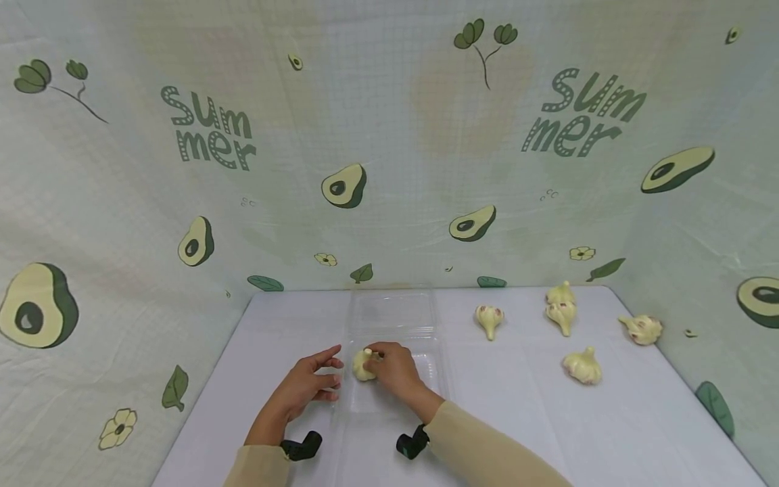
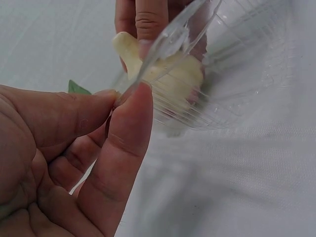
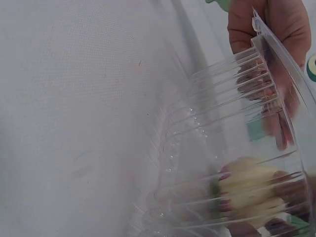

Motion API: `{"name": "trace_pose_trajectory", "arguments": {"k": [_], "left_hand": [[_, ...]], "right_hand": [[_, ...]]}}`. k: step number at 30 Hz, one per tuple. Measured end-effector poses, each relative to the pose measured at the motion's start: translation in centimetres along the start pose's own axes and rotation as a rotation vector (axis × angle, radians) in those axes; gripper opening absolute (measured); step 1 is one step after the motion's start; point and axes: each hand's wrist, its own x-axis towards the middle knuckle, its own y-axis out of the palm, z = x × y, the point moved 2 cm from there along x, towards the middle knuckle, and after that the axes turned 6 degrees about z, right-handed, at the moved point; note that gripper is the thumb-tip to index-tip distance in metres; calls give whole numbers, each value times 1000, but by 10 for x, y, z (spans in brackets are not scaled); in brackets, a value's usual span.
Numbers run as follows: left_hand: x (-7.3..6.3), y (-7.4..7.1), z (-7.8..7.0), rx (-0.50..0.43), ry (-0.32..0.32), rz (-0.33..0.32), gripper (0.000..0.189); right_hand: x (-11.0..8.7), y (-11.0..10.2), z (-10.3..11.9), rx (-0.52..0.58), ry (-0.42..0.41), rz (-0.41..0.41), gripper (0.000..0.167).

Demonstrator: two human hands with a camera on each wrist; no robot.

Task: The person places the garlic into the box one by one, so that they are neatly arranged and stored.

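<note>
Beige sleeves come in from the near edge, with a black device at the left wrist and another black device at the right. The left hand pinches the left rim of a clear plastic box between thumb and forefinger, its other fingers loosely bent. The right hand grips a garlic bulb, fingers closed round it, at the left part of the box; the bulb shows through the ribbed clear wall, and whether it touches the bottom I cannot tell. A clear lid lies opened out on the far side of the box.

To the right, on the white tabletop, are five more bulbs: a single one near the box, two touching at the far edge, one by the right edge, and one nearer. Behind hangs a pale cloth printed with avocados and "summer".
</note>
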Motion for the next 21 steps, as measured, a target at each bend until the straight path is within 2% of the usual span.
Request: {"name": "trace_pose_trajectory", "arguments": {"k": [21], "left_hand": [[-1,-1,-1,-5,6,5,72]], "right_hand": [[3,6,-4,67,-6,34,29]]}}
